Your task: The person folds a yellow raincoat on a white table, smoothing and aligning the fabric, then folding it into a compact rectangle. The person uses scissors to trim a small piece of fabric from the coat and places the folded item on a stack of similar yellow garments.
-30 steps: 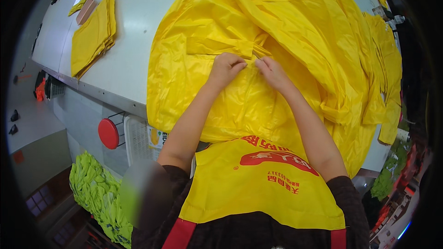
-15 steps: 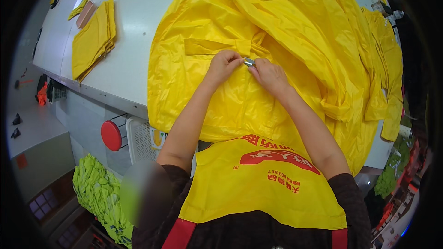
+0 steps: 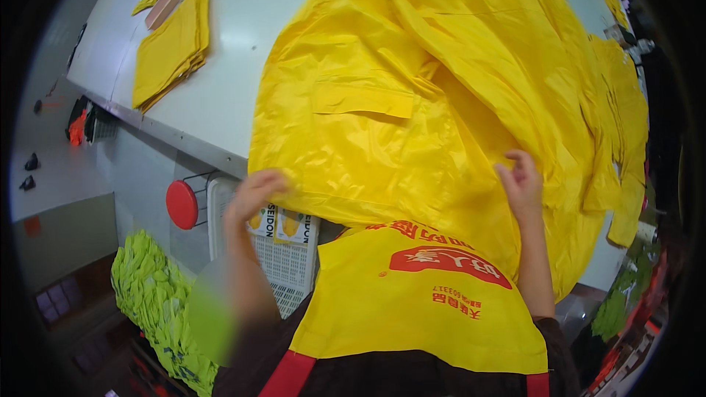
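Note:
A large yellow jacket of shiny coated cloth [image 3: 353, 143] is spread before me, with a flat pocket flap [image 3: 364, 100] on its near panel. My left hand [image 3: 261, 190] is at the jacket's lower left edge. Motion smears its fingers, so I cannot see whether they grip the cloth. Over the cloth on the right is my right hand [image 3: 523, 180], its fingers curled and its thumb a little apart from the index finger. Its palm is turned away, hiding anything held in it. The small thread snips do not show now.
Stacked yellow cloth pieces [image 3: 170, 51] lie on the white table [image 3: 235, 51], beside a pinkish block [image 3: 162, 9]. More yellow cloth [image 3: 625, 132] hangs over the right side. Below the left edge are a red stool [image 3: 182, 204], a white basket [image 3: 289, 276] and a lime-green heap [image 3: 151, 301].
Both hands have left the pocket flap and moved apart, the left to the jacket's lower left edge, the right down and rightward. The snips have gone from sight. The view has shifted slightly.

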Tool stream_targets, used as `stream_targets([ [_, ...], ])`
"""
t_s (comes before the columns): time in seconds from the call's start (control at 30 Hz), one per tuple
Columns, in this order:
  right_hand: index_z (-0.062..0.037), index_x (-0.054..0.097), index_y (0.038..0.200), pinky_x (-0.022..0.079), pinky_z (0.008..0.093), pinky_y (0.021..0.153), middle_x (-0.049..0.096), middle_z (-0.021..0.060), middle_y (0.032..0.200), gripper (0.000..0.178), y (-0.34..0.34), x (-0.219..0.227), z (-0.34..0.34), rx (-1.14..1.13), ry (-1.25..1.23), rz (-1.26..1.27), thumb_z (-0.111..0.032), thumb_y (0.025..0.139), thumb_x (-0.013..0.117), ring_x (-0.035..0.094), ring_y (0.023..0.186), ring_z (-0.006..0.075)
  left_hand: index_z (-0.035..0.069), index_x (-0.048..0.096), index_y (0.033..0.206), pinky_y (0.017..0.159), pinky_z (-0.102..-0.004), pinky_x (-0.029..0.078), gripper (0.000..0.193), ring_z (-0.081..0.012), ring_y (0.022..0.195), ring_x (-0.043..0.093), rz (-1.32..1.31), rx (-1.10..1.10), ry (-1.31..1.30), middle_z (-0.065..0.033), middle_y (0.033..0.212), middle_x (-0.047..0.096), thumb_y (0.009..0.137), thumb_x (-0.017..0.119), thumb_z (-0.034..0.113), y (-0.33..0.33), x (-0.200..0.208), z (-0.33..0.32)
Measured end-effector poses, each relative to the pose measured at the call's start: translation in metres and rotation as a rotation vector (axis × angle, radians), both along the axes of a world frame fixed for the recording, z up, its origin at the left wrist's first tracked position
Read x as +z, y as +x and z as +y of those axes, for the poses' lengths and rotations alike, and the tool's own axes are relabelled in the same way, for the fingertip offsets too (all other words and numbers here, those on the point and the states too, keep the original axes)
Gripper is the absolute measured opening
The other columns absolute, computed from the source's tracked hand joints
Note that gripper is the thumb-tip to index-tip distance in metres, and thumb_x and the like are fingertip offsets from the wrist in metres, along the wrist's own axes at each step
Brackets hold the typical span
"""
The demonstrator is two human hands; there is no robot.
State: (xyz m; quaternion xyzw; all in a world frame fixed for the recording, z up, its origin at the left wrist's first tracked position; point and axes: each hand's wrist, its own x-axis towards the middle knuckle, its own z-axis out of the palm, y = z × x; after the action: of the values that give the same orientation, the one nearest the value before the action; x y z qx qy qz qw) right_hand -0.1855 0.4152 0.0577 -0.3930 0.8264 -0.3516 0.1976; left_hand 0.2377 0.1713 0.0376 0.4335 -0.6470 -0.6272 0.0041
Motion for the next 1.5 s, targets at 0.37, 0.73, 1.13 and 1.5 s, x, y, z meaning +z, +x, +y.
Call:
stream_targets([
  [0.37,-0.0022,0.053,0.080,0.039,0.0230,0.058,0.052,0.0002,0.071,0.026,-0.119,-0.058,0.133,-0.409,-0.091,-0.023,-0.021,0.077,0.071,0.045,0.062,0.0084,-0.001,0.058,0.110,0.085,-0.0296,0.045,0.029,-0.0211,0.095,0.060,0.048,0.260,-0.820,-0.0122,0.102,0.063,0.086,0.060,0.015,-0.102,0.000,0.033],
  [0.73,-0.0035,0.051,0.079,0.037,0.0209,0.049,0.052,-0.0003,0.069,0.020,0.025,0.011,0.089,-0.248,-0.352,0.000,-0.009,0.075,0.070,0.045,0.055,0.0059,0.001,0.053,0.116,0.079,-0.0306,0.046,0.046,-0.0209,0.088,0.057,0.614,-0.208,-0.516,-0.0101,0.101,0.059,0.077,0.070,0.020,-0.288,0.038,0.175],
  [1.13,-0.0010,0.058,0.095,0.034,0.0149,0.054,0.061,0.0010,0.081,0.019,0.043,0.026,0.075,0.094,-0.418,-0.538,-0.006,0.079,0.067,0.041,0.057,0.0011,0.000,0.045,0.125,0.088,-0.0317,0.046,0.038,-0.0188,0.104,0.056,0.827,0.097,0.746,-0.0097,0.118,0.056,0.092,0.049,0.019,-0.192,-0.001,0.168],
  [1.5,-0.0025,0.058,0.078,0.033,0.0195,0.051,0.048,-0.0066,0.063,0.020,0.073,0.035,0.028,0.285,-0.371,-0.688,-0.019,0.088,0.060,0.040,0.058,0.0018,0.001,0.050,0.118,0.092,-0.0265,0.040,0.040,-0.0159,0.105,0.053,0.693,0.230,0.214,-0.0082,0.115,0.056,0.078,0.045,-0.001,-0.148,-0.007,0.141],
])
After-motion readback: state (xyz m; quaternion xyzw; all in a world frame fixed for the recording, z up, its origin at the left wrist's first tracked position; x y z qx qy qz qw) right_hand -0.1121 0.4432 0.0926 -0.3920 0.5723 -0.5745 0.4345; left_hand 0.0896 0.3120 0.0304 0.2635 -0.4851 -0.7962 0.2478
